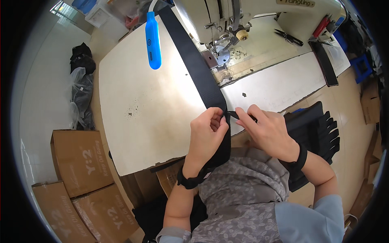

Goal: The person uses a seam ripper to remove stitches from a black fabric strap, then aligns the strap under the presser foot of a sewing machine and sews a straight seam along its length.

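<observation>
A wide black fabric band [198, 73] runs down the white sewing table and over its front edge towards my lap. My left hand [208, 133] is closed in a pinch on the band's edge at the table's front. Just to its right, my right hand [267, 127] is closed around a slim, dark, pointed thing [234, 115]. Its tip meets the band beside my left fingertips. Most of it is hidden in my fingers, so I cannot tell whether it is a tool or a strip. The sewing machine's needle area [221, 54] is beyond both hands.
Black thread snips [288, 37] lie on the machine bed. A blue lamp [153, 40] hangs over the table's left. A dark flat strip [324, 62] lies at the right end. Black cut pieces [312, 137] hang right of my lap. Cardboard boxes [83, 162] stand at left.
</observation>
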`<move>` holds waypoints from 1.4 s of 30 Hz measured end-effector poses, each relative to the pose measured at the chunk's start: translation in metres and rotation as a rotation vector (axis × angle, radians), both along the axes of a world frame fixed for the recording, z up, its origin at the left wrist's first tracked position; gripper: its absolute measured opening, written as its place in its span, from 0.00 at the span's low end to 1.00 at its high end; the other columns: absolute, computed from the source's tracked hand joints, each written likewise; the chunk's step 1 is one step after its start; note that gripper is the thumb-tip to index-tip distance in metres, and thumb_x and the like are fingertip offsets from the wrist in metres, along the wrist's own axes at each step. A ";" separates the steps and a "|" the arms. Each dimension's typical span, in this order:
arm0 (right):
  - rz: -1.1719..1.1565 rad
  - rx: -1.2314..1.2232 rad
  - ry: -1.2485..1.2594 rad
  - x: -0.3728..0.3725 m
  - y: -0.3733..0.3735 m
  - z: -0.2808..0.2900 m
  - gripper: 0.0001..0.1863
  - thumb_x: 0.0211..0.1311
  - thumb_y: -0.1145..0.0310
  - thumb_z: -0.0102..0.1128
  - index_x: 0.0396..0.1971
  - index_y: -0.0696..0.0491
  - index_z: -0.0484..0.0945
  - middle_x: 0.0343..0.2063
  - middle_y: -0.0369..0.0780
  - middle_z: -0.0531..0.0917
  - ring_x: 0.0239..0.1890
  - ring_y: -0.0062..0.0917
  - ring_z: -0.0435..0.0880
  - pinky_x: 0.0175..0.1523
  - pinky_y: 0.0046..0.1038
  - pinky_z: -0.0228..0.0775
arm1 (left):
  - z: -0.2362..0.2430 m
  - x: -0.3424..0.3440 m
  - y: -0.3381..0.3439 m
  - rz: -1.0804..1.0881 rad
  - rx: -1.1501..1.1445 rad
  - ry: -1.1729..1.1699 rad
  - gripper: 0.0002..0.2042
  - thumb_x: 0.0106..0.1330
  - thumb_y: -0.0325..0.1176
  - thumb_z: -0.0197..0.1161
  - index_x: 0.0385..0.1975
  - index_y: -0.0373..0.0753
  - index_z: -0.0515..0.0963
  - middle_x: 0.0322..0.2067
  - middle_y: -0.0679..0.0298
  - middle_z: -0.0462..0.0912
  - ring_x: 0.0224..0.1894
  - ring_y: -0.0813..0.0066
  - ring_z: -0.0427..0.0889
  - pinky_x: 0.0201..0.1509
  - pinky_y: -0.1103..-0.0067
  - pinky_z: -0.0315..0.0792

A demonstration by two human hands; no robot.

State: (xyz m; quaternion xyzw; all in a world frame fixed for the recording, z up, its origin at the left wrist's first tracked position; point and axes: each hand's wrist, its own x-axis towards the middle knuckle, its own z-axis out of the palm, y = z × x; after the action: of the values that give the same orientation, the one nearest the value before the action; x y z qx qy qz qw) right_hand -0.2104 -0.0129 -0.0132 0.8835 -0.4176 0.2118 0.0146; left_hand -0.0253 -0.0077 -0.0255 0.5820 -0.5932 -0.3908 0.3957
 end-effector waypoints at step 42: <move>0.063 0.016 0.190 0.004 0.000 0.015 0.23 0.44 0.73 0.59 0.45 0.62 0.73 0.31 0.38 0.72 0.24 0.22 0.77 0.28 0.22 0.70 | 0.002 -0.010 -0.002 0.051 -0.086 -0.182 0.06 0.54 0.21 0.63 0.30 0.28 0.77 0.21 0.61 0.79 0.20 0.82 0.76 0.25 0.84 0.71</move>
State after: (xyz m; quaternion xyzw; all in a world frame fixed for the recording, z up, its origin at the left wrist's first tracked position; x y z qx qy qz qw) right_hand -0.2065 -0.0133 0.0018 0.9123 -0.3883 0.1241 0.0402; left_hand -0.0355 -0.0096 -0.0238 0.6125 -0.6279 -0.3003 0.3747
